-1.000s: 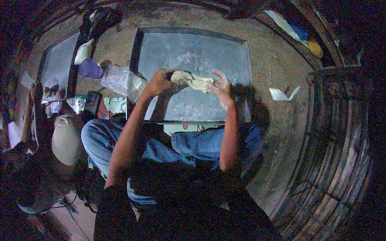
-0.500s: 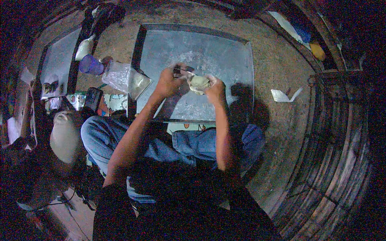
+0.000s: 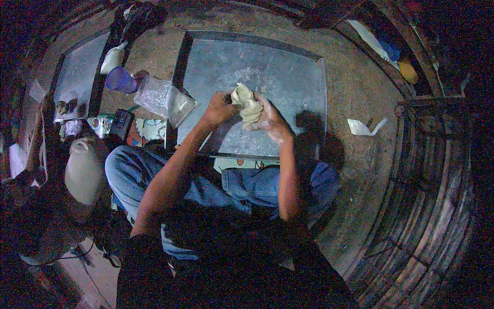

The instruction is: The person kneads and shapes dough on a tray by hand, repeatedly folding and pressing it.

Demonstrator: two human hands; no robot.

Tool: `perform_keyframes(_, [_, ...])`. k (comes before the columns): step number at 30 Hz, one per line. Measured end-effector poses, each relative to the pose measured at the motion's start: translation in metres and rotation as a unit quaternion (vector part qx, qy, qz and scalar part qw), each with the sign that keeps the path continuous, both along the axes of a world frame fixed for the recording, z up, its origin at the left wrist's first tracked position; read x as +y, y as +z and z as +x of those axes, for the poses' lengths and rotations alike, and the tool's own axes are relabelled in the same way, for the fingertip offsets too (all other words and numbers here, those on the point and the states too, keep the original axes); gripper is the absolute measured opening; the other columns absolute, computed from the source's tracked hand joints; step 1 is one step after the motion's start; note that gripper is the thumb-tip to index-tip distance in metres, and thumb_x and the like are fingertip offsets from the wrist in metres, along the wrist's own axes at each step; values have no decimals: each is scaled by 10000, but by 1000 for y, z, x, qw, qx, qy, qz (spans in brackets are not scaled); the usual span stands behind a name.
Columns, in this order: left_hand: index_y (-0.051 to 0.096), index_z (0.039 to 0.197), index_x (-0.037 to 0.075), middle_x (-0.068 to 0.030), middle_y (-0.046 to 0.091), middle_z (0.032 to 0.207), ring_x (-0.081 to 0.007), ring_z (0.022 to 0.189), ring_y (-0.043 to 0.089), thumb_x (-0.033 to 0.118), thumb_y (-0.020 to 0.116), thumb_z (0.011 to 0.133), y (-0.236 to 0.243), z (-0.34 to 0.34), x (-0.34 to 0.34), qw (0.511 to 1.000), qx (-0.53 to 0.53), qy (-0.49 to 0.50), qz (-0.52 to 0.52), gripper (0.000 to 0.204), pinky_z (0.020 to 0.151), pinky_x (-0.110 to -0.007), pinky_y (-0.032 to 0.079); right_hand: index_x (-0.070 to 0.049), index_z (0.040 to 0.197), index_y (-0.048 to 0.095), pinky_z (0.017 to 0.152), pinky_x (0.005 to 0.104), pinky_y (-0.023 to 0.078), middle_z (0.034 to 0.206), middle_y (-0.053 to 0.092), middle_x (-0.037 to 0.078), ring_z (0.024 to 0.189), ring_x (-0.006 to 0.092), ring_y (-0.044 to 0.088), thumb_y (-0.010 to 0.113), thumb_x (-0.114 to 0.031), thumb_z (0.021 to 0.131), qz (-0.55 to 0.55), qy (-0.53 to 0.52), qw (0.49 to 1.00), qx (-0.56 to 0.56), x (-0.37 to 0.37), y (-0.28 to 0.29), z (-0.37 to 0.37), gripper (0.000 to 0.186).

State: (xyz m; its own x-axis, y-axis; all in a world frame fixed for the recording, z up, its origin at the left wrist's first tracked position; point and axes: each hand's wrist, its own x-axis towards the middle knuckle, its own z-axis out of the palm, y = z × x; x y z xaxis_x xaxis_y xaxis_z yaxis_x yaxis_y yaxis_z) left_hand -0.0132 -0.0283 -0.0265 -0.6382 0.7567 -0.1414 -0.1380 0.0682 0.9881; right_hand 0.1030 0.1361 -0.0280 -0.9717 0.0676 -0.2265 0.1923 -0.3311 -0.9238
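Note:
Between my two hands, above a grey metal tray (image 3: 216, 56), hangs a pale, lumpy piece of dough (image 3: 249, 109). My left hand (image 3: 220, 109) is closed, its fingers gripping the dough's left edge. From the other side my right hand (image 3: 275, 123) cups the dough, fingers along its right edge and white dust on the skin. The piece looks stretched, with a folded upper end and a thicker lower end. White powdery smears mark the tray's surface beyond the hands.
Left of the tray lie a clear plastic bag (image 3: 153, 95), a purple cup (image 3: 121, 80) and a white bag (image 3: 113, 59). A second tray (image 3: 80, 67) holds small dark lumps. A dark phone (image 3: 121, 123) stands nearby. White paper (image 3: 366, 127) lies right, beside wooden slats (image 3: 411, 216).
The dough has gone from a compact lump to a longer, more upright shape. My right hand has turned and opened further around it; my left hand has closed on its edge.

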Motion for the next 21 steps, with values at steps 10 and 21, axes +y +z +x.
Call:
perform_keyframes(10, [651,1056,10,-65,691,918,-140,779,627,44,611,775,-31,-14,1,994,95,-56,-22,286,715,-304,516,30,1227,510,851,301,487,1074,615,100,980,191,601,677,-36,766,109,-97,986,-76,-7,-12,-2,495])
perform_keyframes(21, [441,1318,45,-129,515,1296,-263,1202,491,154,830,614,9,3,12,980,129,-150,-8,811,1019,-369,403,12,983,556,644,392,576,943,628,162,782,283,654,565,48,761,95,-251,963,-38,29,-82,1,224])
